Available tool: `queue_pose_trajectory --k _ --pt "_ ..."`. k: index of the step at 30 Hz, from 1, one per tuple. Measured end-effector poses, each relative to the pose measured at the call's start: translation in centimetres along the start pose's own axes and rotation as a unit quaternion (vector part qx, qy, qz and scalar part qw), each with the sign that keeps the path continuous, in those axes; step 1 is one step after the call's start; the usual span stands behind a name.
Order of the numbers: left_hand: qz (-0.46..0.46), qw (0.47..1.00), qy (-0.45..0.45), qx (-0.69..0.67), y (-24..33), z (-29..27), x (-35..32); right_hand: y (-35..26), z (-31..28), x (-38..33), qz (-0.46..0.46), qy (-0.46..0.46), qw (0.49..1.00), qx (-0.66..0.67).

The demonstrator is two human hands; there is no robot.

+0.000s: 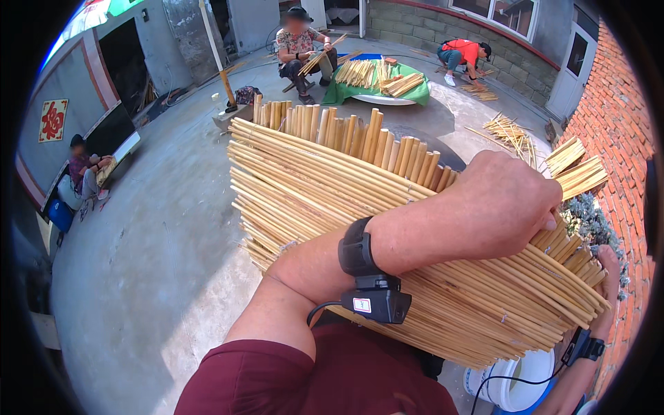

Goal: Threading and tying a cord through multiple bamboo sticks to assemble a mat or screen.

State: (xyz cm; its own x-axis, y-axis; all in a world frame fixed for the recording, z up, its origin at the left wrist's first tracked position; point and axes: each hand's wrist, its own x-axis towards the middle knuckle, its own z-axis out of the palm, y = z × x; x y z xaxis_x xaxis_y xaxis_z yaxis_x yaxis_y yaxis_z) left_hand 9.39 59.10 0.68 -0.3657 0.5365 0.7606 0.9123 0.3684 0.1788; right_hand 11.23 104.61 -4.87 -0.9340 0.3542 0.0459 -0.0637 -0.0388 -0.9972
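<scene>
Left hand point(508, 200) curled, right hand point(609, 273) half-hidden — grips unclear — over and beside the stick mat point(311, 183).

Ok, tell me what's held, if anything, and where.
The left hand grips the stick mat at its upper edge; the right hand is by its right end, grip unclear.

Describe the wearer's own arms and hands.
The left hand and right hand are ungloved. The left arm has a short maroon sleeve and a black wrist strap carrying a boxy black device with a white label and black cable. The right arm has a black band and dark cord.
</scene>
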Motion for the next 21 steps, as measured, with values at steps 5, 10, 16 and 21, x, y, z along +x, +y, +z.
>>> queue_pose_trajectory --k 5,10,16,21 --pt "0.039 0.998 -0.005 -0.055 2.9 -0.8 -1.9 -11.8 5.8 1.9 -0.163 0.043 0.957 0.237" --pt "0.155 0.984 0.039 -0.074 5.2 -4.8 -5.3 -12.7 -6.8 6.3 -0.347 0.017 0.888 0.302" --pt "0.237 0.959 0.118 0.103 7.6 -5.9 -9.0 0.9 4.0 4.6 -0.268 0.039 0.943 -0.195" --pt "0.13 0.984 0.121 0.011 9.0 -5.0 -9.5 15.3 -5.8 2.2 -0.05 0.0 0.853 -0.519"
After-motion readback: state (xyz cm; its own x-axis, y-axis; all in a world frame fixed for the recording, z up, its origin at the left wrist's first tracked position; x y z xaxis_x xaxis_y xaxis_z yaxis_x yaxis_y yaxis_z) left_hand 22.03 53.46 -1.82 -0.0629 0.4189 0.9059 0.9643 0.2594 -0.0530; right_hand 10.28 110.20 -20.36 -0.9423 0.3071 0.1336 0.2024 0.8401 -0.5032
